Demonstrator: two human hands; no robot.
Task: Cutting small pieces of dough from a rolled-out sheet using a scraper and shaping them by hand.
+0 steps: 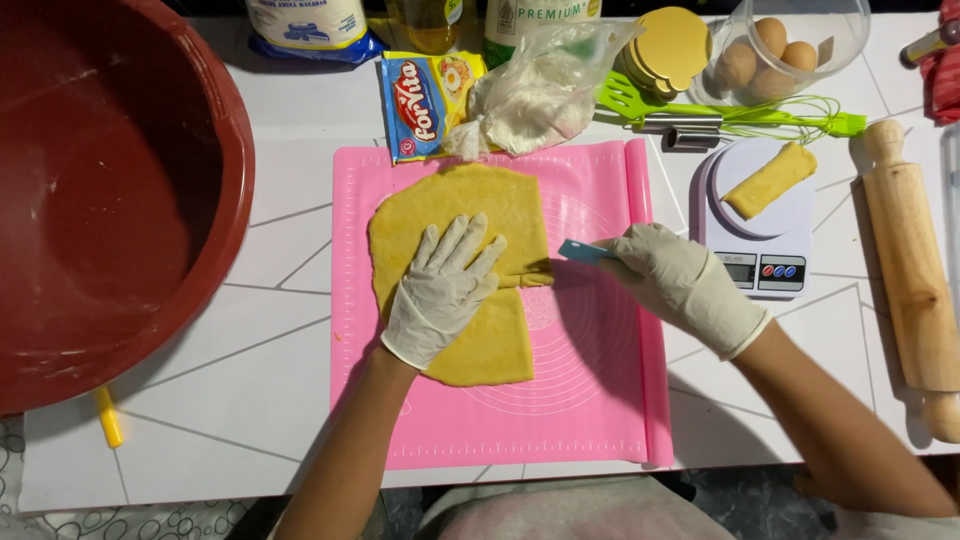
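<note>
Your left hand (pixel 440 292), in a white glove, lies flat with fingers spread on a sheet of yellow dough (pixel 460 270), touching it and gripping nothing. The dough rests on the left half of a pink mat (pixel 590 400) on the white table (pixel 200 400) in front of you. Your right hand (pixel 680 285), also gloved, is closed around a small blue scraper (pixel 582 251), whose blade meets the dough's right edge, where a cut line already runs across the sheet.

To cut well here, keep the left palm pressing evenly so the sheet does not slide, keep its fingers clear of the blade's path, and hold the scraper upright so the line stays straight.

Just beyond your right hand, a kitchen scale (pixel 760 225) carries a cut strip of dough (pixel 770 180). A wooden rolling pin (pixel 910 280) lies at the far right. To your left sits a large red bowl (pixel 110 190). Farther back are a bag of flour (pixel 535 95), a green whisk (pixel 790 118) and a clear tub of eggs (pixel 780 50).
</note>
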